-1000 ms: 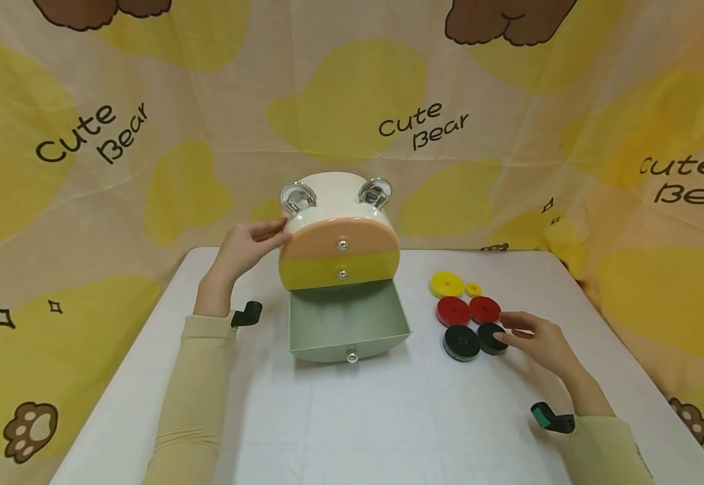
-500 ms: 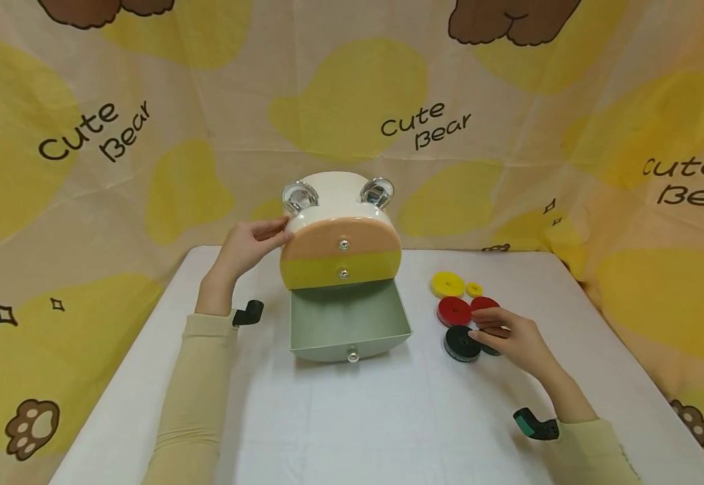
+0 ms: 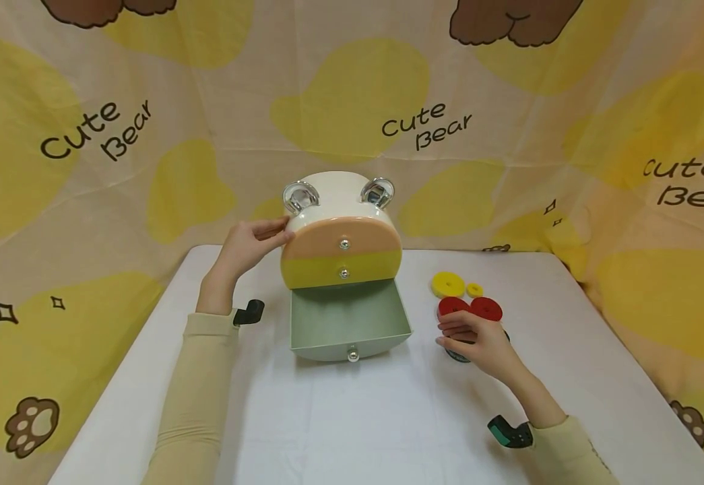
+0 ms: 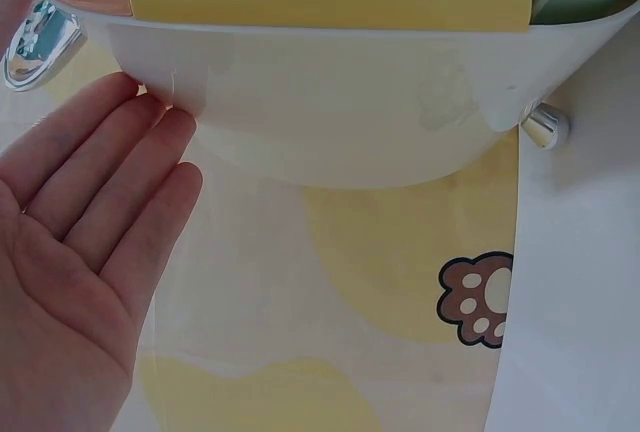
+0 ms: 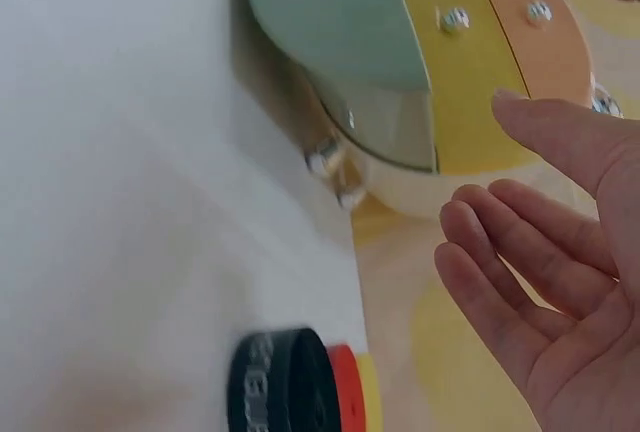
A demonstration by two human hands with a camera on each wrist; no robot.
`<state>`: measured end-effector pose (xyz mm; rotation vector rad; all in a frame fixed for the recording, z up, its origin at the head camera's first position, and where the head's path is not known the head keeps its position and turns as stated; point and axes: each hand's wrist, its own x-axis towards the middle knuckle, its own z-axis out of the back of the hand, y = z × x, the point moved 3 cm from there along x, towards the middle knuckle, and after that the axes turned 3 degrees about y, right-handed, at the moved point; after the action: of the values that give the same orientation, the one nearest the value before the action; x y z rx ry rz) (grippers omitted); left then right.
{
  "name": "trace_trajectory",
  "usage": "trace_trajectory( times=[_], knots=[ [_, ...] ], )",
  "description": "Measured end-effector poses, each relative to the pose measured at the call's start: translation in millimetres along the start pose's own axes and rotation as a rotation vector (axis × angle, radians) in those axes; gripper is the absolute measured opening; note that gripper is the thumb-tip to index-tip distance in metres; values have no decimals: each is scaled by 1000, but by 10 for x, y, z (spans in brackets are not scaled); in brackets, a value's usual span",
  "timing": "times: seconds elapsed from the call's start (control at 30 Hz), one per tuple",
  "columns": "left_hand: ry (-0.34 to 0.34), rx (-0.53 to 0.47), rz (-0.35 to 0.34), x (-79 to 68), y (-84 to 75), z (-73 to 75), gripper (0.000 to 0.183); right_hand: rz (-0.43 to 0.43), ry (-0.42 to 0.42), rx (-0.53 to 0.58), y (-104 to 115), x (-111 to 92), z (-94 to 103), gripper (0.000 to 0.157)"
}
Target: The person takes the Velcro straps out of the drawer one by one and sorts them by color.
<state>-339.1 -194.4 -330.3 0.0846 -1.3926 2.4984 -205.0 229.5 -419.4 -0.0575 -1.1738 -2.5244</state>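
Observation:
A small bear-shaped drawer cabinet (image 3: 335,194) with silver ears stands at the table's middle, its green bottom drawer (image 3: 348,315) pulled out and bare inside. My left hand (image 3: 245,246) rests its extended fingers against the cabinet's upper left side, the thumb by the front edge. Over the round discs at the right hovers my right hand (image 3: 482,342), its fingers relaxed and parted with nothing between them. Beneath it the black discs (image 5: 275,382) are mostly hidden in the head view. Behind lie two red discs (image 3: 486,309), a larger yellow disc (image 3: 447,285) and a small yellow disc (image 3: 475,290).
Orange and yellow upper drawers (image 3: 344,259) with silver knobs are closed. A white cloth covers the table (image 3: 339,431). Yellow patterned fabric (image 3: 352,101) hangs behind and at both sides.
My right hand has moved left from beside the right-hand discs to over the left black disc. My left hand stays on the cabinet. The discs and drawer have not moved.

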Motion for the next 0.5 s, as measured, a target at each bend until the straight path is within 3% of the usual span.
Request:
trace_trajectory(
  times=[0.5],
  knots=[
    [-1,-1,12,17,38,4,63,-2,66,75,379,143,-531,26]
  ],
)
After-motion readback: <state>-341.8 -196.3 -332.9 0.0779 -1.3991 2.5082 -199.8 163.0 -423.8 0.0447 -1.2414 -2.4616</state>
